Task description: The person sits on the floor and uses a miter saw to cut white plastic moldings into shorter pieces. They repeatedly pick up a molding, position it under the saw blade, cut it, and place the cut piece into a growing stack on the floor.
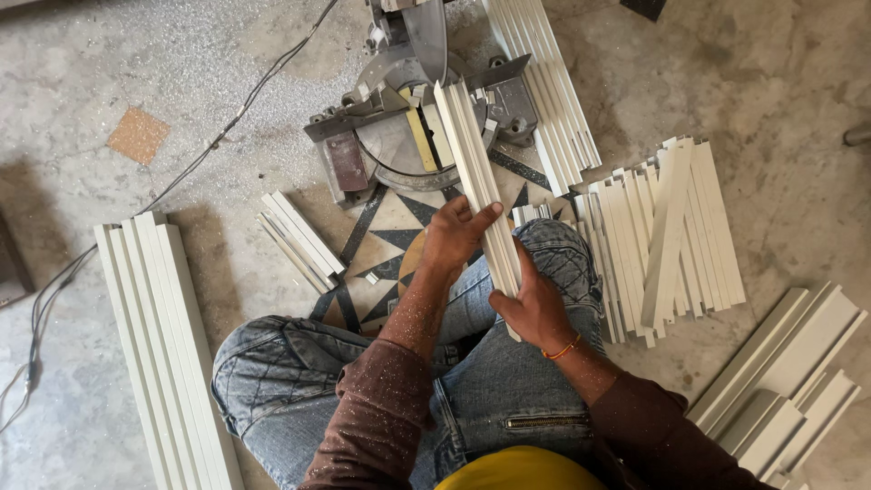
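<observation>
The scene is evenly lit by bright, diffuse daylight; shadows are kept soft and short. Focus is held sharp throughout; slight wide-angle bending is seen at the edges.

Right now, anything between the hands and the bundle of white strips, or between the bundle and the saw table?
Nothing visible. Both hands already grip the bundle of white strips: left hand at mid-length, right hand near the lower end. Its far end already lies over the miter saw table, with nothing in between.

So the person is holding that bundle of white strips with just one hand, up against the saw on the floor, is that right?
Not quite: both hands hold it. The head view shows the left hand and the right hand gripping the bundle of white strips, whose far end rests on the saw on the floor.
</observation>
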